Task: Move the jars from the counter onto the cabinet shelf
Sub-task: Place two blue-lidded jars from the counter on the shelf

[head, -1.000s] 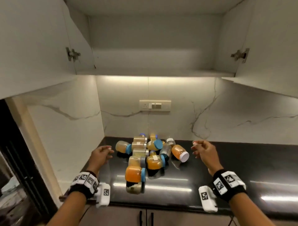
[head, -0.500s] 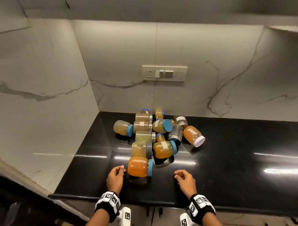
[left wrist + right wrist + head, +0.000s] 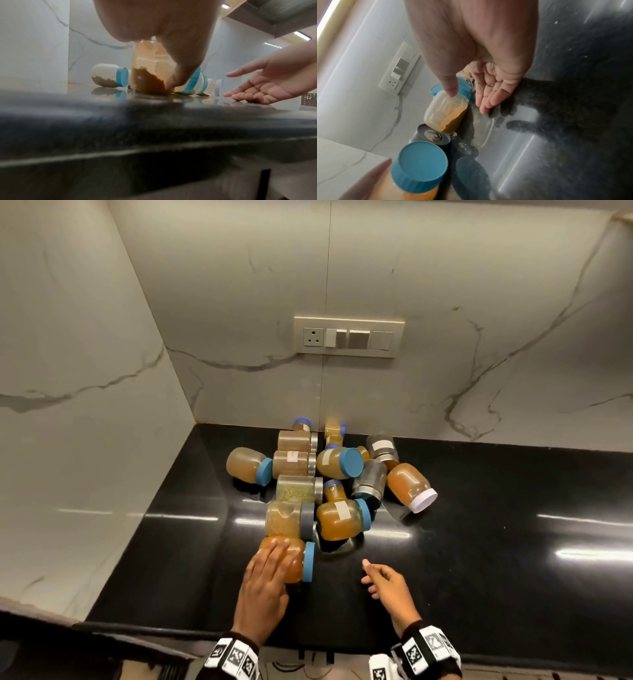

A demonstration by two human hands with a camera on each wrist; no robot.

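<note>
Several jars lie on their sides in a pile on the black counter (image 3: 496,559), near the corner. The nearest one is an orange jar with a blue lid (image 3: 297,563). My left hand (image 3: 270,571) lies over it, fingers draped across its top. In the left wrist view the left thumb (image 3: 178,75) curls down the jar's (image 3: 145,79) side to the counter. My right hand (image 3: 378,577) hovers just right of that jar, palm open and fingers relaxed (image 3: 489,98), holding nothing. The cabinet shelf is out of view.
Behind the held jar lie a grey-lidded jar (image 3: 286,518) and a labelled orange jar (image 3: 339,522); a white-lidded jar (image 3: 409,484) lies at the pile's right. A marble wall (image 3: 85,405) closes the left side. A switch plate (image 3: 349,337) sits on the back wall.
The head view has tilted down, so the cabinet has left the picture. My left hand moved forward onto the nearest orange jar. My right hand came forward and opened beside it.
</note>
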